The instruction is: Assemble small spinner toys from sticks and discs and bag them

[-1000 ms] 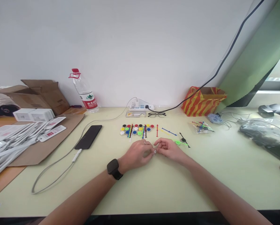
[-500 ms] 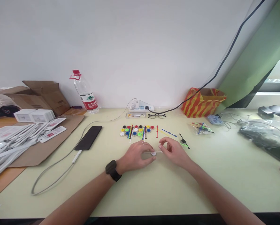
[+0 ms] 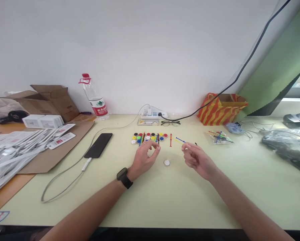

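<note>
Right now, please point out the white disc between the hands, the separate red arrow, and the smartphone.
White disc (image 3: 167, 162): head view, top face.
Red arrow (image 3: 171, 140): head view, middle of shaft.
Smartphone (image 3: 98, 145): head view, dark screen.

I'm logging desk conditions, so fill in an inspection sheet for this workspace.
Surface: pale table, in use.
Job's things: white disc on the table between the hands; coloured discs and a red arrow beyond.
Clutter: bottle, phone, cardboard box, striped bag.
Hands: left hand and right hand flank the white disc; grasp unclear.
Cables: pale cable looped beside the phone; black cable running up rightward from the power strip.
Surroundings: plain wall, green curtain at right.
</note>
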{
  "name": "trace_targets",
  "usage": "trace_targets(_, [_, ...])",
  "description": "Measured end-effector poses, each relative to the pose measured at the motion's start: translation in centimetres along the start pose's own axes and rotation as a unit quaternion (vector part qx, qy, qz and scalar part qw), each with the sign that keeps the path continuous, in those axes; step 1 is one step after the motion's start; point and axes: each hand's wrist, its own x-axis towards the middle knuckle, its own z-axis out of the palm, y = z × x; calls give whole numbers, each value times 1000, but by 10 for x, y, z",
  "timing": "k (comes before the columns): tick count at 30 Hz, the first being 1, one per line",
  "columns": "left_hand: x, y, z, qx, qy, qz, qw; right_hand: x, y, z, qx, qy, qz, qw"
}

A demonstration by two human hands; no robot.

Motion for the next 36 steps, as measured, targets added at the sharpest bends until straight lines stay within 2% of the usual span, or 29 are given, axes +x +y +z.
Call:
trace_targets(4, [0,-4,0,-1,1,-1,1000,8,4,0,-52,29,-14,998])
trace_targets(7, [1,-8,1,-2,12,-4,1000,15,13,-3,-163,70,-63,982])
trace_targets(10, [3,-12,2,-6,20,-13,1000,21,23,-10,-322,117,-152,927])
trace_targets(13, [3,-14,3,-11,27,-23,999,25,32,-15,-435,108,-230,864])
trace_targets(17, [4,-15,4,-16,31,-27,999,30,40,-17,-481,54,-270,832])
trace_targets(19, [3,-15,4,-16,34,-28,999,32,42,-17,-494,50,-282,821])
trace_targets(24, [4,-17,5,-20,41,-42,998,45,35,-22,-561,96,-277,774])
trace_targets(30, [5,-22,6,-34,40,-58,997,82,21,-25,-674,67,-207,706])
trace_targets(36, [5,-21,6,-33,38,-53,997,109,28,-22,-696,68,-201,687])
